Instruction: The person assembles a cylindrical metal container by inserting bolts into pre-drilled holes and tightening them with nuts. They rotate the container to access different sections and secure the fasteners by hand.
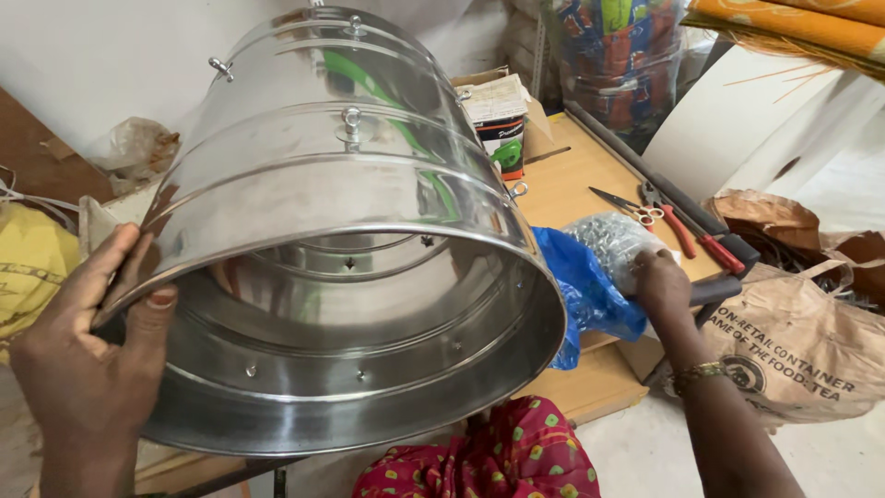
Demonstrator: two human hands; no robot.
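A low wooden worktable [572,184] of pale board fills the middle of a cluttered workroom, with a white wall behind it and a light floor at the lower right. Near the table's right edge lie a pair of metal scissors [619,204] and red-handled pliers [684,231], side by side, handles toward the person. A small printed cardboard box [502,124] stands at the far edge. A crumpled blue plastic bag [590,295] hangs over the near edge, and a clear plastic bag of small silvery metal parts [613,242] rests just behind it. A brown paper sack [802,346] sits on the floor off the table's near right corner; a yellow sack [32,267] lies at the far left.

The large polished steel drum shell [341,240] lies on its side in front of the table's left part, open end toward the camera and slightly down. Its long axis runs from the near rim away and up toward the wall. Small eye screws stand out of its outer wall, and rows of small holes show inside.

The left hand [88,369] grips the near rim at its left side, thumb inside the shell, fingers wrapped over the outside. The right hand [662,281] rests on the clear bag at the table's near edge, fingers curled down into it; whether they pinch anything cannot be told.
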